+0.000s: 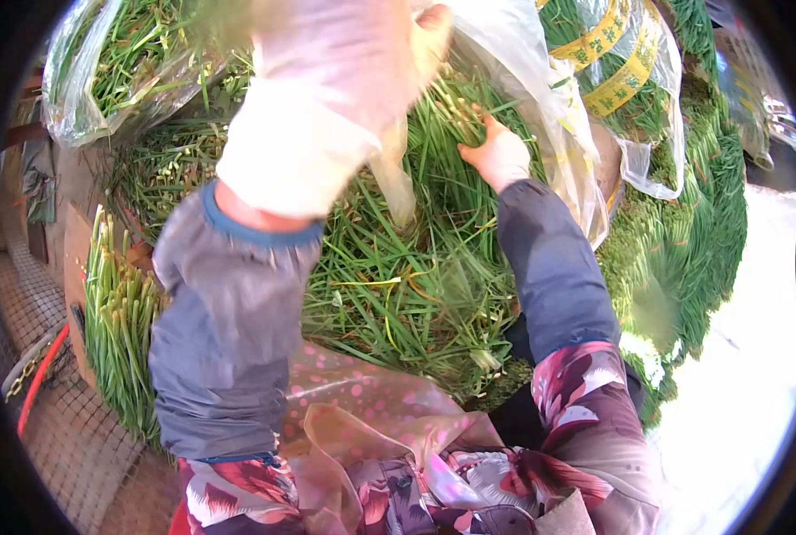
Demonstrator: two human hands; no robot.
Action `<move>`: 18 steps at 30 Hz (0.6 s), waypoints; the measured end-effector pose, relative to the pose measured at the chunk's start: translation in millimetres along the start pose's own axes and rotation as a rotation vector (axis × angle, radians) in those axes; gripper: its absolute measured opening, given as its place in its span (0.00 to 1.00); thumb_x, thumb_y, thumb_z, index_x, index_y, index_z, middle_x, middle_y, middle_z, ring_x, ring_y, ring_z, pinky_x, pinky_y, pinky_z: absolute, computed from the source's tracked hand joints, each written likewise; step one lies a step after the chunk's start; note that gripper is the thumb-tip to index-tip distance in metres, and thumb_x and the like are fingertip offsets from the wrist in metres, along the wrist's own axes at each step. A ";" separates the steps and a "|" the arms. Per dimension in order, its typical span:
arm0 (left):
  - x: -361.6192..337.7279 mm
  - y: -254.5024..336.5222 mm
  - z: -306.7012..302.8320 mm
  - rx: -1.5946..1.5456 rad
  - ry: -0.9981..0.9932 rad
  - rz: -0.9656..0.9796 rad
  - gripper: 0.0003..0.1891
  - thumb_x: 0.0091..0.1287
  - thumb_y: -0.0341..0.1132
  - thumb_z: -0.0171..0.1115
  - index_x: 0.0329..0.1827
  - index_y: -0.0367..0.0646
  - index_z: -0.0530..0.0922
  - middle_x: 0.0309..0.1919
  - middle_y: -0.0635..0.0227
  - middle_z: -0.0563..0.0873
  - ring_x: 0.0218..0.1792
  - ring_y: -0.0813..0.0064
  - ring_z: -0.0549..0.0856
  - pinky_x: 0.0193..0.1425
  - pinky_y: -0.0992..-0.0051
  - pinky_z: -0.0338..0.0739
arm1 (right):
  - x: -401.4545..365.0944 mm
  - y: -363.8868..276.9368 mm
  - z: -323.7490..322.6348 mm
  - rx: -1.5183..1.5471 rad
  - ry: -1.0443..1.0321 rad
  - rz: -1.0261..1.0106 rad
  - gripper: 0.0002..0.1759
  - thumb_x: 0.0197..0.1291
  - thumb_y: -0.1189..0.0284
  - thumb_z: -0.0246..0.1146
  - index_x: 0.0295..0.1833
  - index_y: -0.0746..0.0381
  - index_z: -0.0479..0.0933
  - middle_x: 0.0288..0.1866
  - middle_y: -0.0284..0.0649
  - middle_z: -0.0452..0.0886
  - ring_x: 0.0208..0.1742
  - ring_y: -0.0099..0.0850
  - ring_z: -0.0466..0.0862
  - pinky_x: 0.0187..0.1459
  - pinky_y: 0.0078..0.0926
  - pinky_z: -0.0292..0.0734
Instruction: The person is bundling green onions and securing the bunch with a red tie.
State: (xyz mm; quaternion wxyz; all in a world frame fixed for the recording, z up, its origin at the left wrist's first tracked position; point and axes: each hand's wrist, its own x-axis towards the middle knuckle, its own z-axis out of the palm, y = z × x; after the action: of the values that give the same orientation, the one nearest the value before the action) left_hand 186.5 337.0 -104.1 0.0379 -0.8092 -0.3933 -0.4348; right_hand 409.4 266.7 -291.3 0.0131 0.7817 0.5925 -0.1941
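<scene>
My right hand is closed around a bunch of long green stalks that look like chive stems, their cut ends pointing up and away. My left hand, in a pale glove with a white cuff, is raised close to the camera above the pile. Motion smears it, and its fingers are cut off at the top edge, so its grip cannot be made out. Beneath both hands lies a loose heap of green stalks, with some yellowed pieces in it.
Clear plastic bags of stalks stand at upper left; another with yellow printed bands lies upper right. An upright bundle of stalks leans at left. Stacked budded stalks line the right. A pinkish apron covers my lap.
</scene>
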 end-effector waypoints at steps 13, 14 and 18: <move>-182.5 56.1 94.3 -1.558 0.038 -1.643 0.22 0.63 0.40 0.68 0.56 0.39 0.78 0.54 0.59 0.82 0.50 0.70 0.81 0.61 0.70 0.70 | -105.9 8.0 -41.0 0.897 -0.149 -0.047 0.39 0.48 0.75 0.69 0.69 0.54 0.67 0.51 0.35 0.84 0.51 0.24 0.82 0.56 0.22 0.74; -182.8 56.6 95.1 -1.559 0.038 -1.645 0.22 0.63 0.40 0.68 0.56 0.39 0.78 0.54 0.59 0.82 0.50 0.70 0.81 0.61 0.70 0.70 | -109.2 6.4 -34.8 0.944 -0.149 -0.016 0.38 0.47 0.69 0.70 0.68 0.49 0.70 0.46 0.38 0.85 0.47 0.28 0.85 0.52 0.24 0.77; -199.1 31.1 130.1 -1.719 0.099 -1.698 0.19 0.66 0.46 0.64 0.54 0.43 0.78 0.40 0.62 0.87 0.43 0.67 0.83 0.52 0.65 0.75 | -103.1 -32.3 -31.4 0.635 0.023 0.001 0.28 0.46 0.64 0.69 0.57 0.56 0.78 0.44 0.45 0.84 0.46 0.42 0.84 0.50 0.34 0.78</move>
State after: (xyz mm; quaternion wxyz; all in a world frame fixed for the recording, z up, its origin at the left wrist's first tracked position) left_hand 232.8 247.9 -321.9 -0.7951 -0.0364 -0.3800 -0.4713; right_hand 365.4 189.2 -222.6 -0.2384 0.7492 0.5019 -0.3604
